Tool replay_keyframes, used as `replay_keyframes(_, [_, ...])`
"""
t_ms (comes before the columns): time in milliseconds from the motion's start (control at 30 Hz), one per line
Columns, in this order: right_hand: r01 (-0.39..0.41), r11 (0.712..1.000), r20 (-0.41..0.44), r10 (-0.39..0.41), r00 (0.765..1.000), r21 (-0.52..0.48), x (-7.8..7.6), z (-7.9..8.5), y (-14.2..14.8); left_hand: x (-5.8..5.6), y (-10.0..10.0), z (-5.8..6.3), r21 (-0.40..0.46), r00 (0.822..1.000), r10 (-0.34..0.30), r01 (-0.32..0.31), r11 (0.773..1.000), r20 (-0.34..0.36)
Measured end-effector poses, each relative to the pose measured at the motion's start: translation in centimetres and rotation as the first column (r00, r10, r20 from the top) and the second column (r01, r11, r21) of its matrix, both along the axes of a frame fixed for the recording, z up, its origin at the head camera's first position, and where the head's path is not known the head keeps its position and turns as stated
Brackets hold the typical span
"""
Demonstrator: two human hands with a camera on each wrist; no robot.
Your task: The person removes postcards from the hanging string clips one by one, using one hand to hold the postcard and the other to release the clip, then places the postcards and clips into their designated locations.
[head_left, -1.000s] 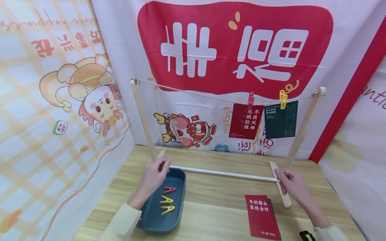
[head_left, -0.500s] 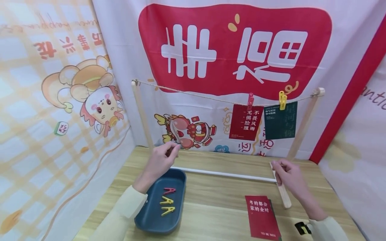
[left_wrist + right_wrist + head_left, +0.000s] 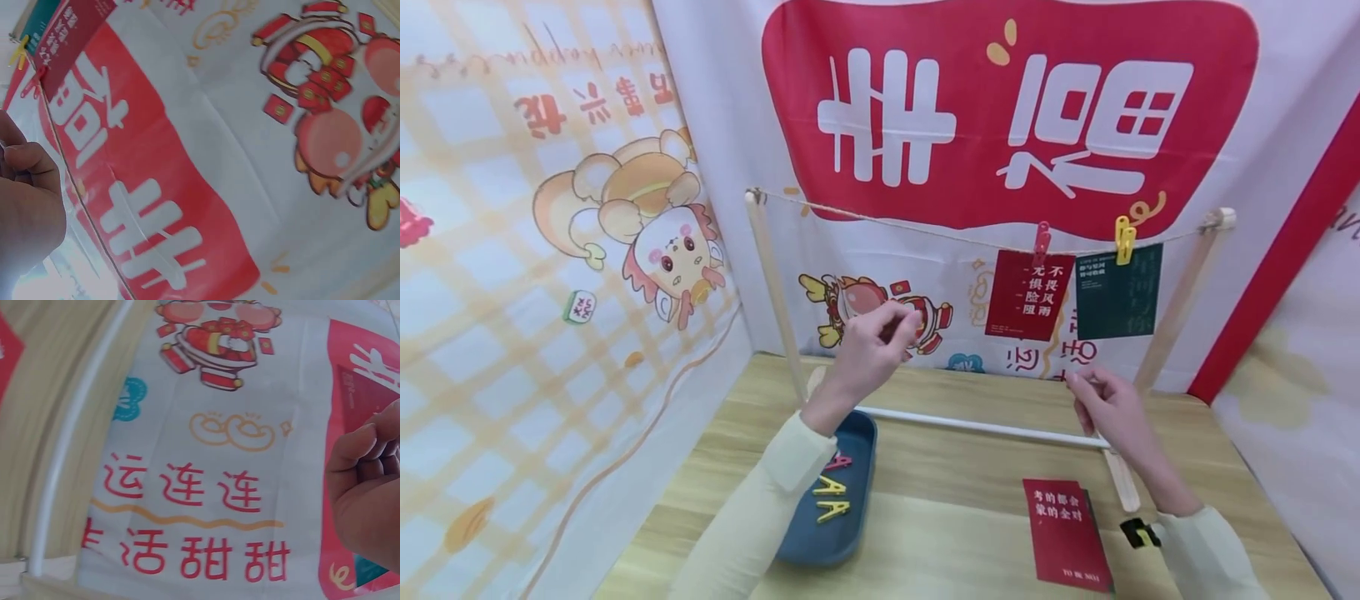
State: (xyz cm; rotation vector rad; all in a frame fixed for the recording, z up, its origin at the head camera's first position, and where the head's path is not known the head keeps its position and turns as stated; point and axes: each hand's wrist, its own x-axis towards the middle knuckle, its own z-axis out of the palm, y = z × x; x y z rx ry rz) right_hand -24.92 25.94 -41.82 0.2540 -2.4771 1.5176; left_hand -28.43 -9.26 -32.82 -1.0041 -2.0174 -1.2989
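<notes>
My left hand (image 3: 877,346) is raised in front of the rack, its fingers loosely curled with nothing seen in them. The right hand (image 3: 1108,408), also loosely curled and holding nothing visible, is just below the hanging green card (image 3: 1117,296). Beside that card hangs a red card (image 3: 1028,296). A yellow clothespin (image 3: 1124,242) clips the green card to the string (image 3: 880,220), and a red clothespin (image 3: 1042,243) clips the red one. In the left wrist view, the string (image 3: 87,209) runs past the left hand (image 3: 28,194). The right wrist view shows the right hand (image 3: 369,481) overlapping the cards.
Wooden posts (image 3: 775,292) and a white rod (image 3: 977,425) form the rack on the wooden table (image 3: 940,533). A blue tray (image 3: 857,525), partly behind the left sleeve, holds red and yellow clothespins (image 3: 832,510). Stacked cards (image 3: 1067,537) lie at front right.
Both hands have left the ends of the white rod. My left hand has risen and moved right; my right hand has moved up toward the hanging cards. The head view has shifted slightly.
</notes>
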Motion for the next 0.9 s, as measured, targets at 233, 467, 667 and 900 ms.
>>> replay_keyframes(233, [0.013,0.999,-0.029,-0.014,0.999,-0.041,-0.5,2.4,-1.5,-0.9,2.4,1.6,0.068,0.997,-0.021,0.026,0.997,-0.074])
replay_keyframes(467, [-0.009,0.999,-0.068,0.006,0.998,-0.05,-1.2,3.6,-2.3,-1.1,4.1,3.4,0.078,0.994,-0.063,0.07,0.994,-0.088])
replay_keyframes(667, [-0.018,0.998,-0.095,0.012,0.995,-0.057,-1.5,4.5,-2.2,-1.5,5.9,5.5,0.002,0.995,-0.039,0.04,0.999,-0.09])
replay_keyframes(900, [0.004,0.999,-0.083,-0.008,0.997,-0.049,-1.6,5.2,-1.2,-2.3,8.0,6.9,-0.125,0.997,0.002,-0.012,0.992,-0.08])
